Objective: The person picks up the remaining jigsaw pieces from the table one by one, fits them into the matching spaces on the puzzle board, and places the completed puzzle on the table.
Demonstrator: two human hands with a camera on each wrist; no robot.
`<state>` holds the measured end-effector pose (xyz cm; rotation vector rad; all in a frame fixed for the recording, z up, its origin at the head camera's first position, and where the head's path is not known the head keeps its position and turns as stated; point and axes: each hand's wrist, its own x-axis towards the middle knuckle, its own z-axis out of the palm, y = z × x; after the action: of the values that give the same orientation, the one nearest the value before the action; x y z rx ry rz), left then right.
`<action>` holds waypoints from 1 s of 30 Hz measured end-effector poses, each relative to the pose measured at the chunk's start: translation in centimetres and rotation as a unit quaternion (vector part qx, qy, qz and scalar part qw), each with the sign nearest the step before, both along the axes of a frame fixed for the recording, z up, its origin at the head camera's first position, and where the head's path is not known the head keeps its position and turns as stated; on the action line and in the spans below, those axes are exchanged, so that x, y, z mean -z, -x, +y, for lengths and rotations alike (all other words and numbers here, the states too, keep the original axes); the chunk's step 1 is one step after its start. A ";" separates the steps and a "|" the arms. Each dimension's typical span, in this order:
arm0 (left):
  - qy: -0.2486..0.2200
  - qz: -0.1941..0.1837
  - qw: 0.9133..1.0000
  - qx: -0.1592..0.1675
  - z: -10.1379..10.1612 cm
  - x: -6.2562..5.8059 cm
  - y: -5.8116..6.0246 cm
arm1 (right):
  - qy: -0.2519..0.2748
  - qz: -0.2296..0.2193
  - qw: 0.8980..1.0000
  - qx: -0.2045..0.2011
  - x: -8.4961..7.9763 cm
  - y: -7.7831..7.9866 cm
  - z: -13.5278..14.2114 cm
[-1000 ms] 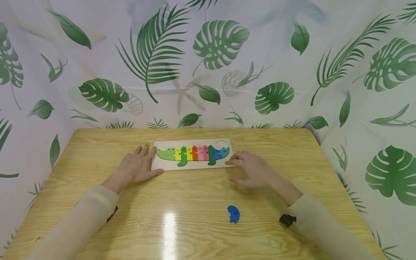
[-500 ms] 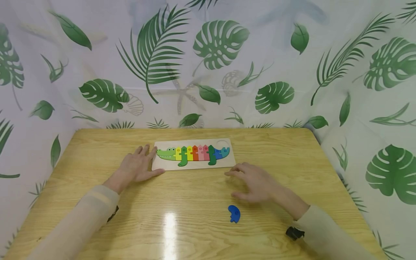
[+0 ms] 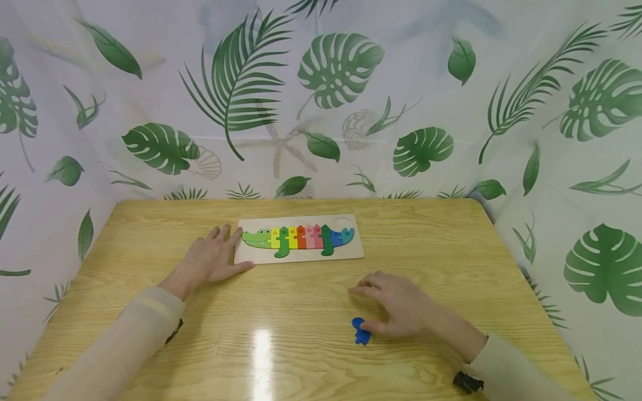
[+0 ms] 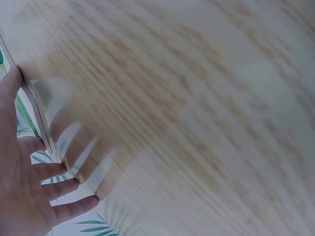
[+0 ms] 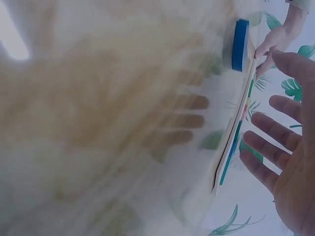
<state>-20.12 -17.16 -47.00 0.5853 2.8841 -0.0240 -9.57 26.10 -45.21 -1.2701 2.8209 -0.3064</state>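
A wooden crocodile puzzle board [image 3: 305,255] lies toward the far side of the table, filled with colourful pieces from the green head to the blue tail; a bare curled outline shows at the tail's end. My left hand [image 3: 213,257] rests at the board's left end, its thumb and index finger touching the edge. Nearer to me lies a loose blue puzzle piece [image 3: 361,337], curved with a notched end. Over it hovers my right hand [image 3: 405,307], fingers spread and loosely bent, the thumb covering part of the piece. In the right wrist view the piece [image 5: 240,45] stands apart from the fingers.
The wood-grain table [image 3: 281,312] has rounded far corners. Behind and beside it hangs a white curtain [image 3: 281,72] printed with green leaves. A bright light reflection falls on the table's near middle.
My right hand has moved from the board's right end back toward me, to above the blue puzzle piece. My left hand, the board and the loose piece stay in place.
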 end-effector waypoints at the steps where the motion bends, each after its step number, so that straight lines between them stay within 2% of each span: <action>1: 0.000 0.001 1.000 0.000 0.0 0.0 0.0 | -0.002 -0.005 1.000 0.001 0.0 -0.2 0.0; 8: 0.003 0.003 1.000 0.002 0.1 -0.1 0.0 | -0.006 -0.008 1.000 0.003 0.3 -1.2 0.3; 17: 0.001 0.004 1.000 0.002 0.1 -0.4 0.1 | -0.001 -0.006 1.000 -0.017 1.0 -2.0 0.5; 30: 0.003 0.005 1.000 0.006 -0.1 0.1 0.2 | 0.006 -0.012 1.000 -0.019 1.8 -2.7 0.8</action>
<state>-20.30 -17.26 -47.09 0.6038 2.8886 -0.0363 -6.90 26.86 -47.05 -1.3122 2.7756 -0.3362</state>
